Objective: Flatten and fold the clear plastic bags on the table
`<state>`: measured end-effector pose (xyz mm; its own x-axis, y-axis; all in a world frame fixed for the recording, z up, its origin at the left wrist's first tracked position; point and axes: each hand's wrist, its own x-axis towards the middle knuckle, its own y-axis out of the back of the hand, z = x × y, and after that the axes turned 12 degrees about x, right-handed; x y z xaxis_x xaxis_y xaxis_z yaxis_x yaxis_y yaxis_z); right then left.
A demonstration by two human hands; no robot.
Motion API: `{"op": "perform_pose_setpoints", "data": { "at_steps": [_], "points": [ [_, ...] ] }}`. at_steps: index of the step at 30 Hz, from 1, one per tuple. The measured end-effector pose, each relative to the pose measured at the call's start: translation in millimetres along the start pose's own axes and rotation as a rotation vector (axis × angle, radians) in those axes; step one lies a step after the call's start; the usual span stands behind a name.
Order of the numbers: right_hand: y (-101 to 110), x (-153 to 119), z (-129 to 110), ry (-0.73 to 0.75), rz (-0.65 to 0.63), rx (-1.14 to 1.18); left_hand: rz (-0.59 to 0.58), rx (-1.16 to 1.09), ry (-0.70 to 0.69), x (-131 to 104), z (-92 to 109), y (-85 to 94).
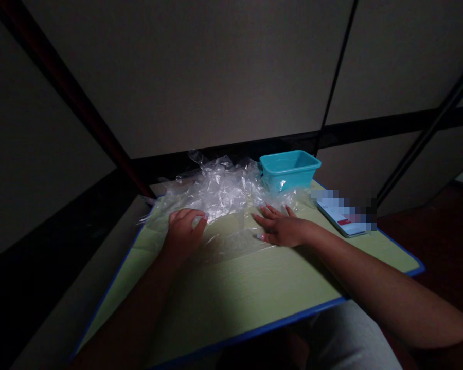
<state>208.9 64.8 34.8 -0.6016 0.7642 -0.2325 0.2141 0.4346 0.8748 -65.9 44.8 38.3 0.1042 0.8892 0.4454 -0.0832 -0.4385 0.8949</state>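
Clear plastic bags [224, 187] lie crumpled in a heap across the back of the small table. One flat sheet of the plastic stretches toward me between my hands. My left hand [185, 228] is at the left part of the plastic, its fingers curled and the thumb near the index finger; what it pinches, if anything, is too small to make out. Palm down, my right hand [280, 226] rests on the right part of the flat plastic with its fingers spread.
A turquoise plastic basket [293, 177] stands at the table's back right, touching the plastic heap. A phone [343, 216] lies by the right edge. The yellow-green table [224, 303] has a blue rim. Cabinet panels [224, 72] rise behind it.
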Motion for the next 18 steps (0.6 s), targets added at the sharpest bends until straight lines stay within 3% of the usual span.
{"op": "perform_pose_setpoints", "data": {
  "at_steps": [5,12,18],
  "points": [
    [-3.6,5.2,6.5,-0.027,0.054,-0.007,-0.086,0.015,0.021,-0.9,-2.5,-2.6],
    [6.7,1.1,4.0,-0.090,-0.020,-0.011,-0.247,0.033,-0.028,-4.2,-9.5,-8.1],
    [14.8,-1.4,15.7,-0.114,-0.030,0.004,-0.336,0.043,-0.010,-8.3,-4.3,-7.0]
  ]
}}
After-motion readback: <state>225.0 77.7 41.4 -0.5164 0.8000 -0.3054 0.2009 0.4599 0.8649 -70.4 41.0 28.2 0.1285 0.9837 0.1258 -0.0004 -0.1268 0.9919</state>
